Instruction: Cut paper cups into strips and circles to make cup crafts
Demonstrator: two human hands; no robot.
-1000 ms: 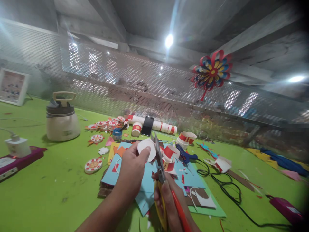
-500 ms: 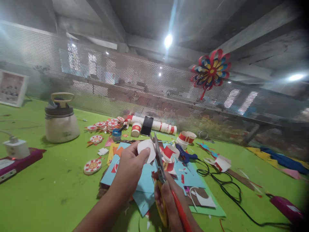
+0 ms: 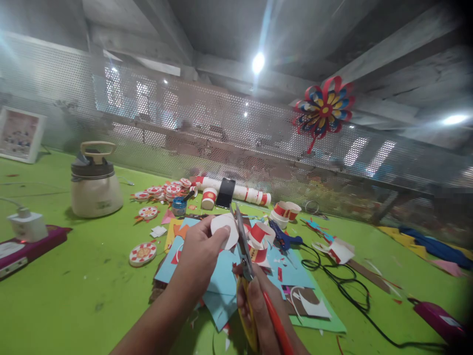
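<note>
Between thumb and fingers, my left hand [image 3: 201, 251] pinches a rounded piece of white paper [image 3: 228, 228]. My right hand [image 3: 260, 301] is wrapped round the yellow and red handles of a pair of scissors [image 3: 244, 254]. The blades point up and away, slightly apart, close beside the paper's right edge. Light blue sheets [image 3: 221, 281] lie under both hands. Just right of the blades stand cut red and white paper cup pieces [image 3: 259, 234].
Behind are a white tube [image 3: 242, 191], a black phone [image 3: 225, 193] and a blue jar [image 3: 179, 206]. A blue glue gun [image 3: 284, 237] with a black cable lies right. Round red-white discs [image 3: 143, 254], a large bottle [image 3: 96, 192] and a power strip [image 3: 55, 239] are left.
The hands, paper and scissors look almost the same. The view has shifted very slightly, so the things on the left appear a little further right.
</note>
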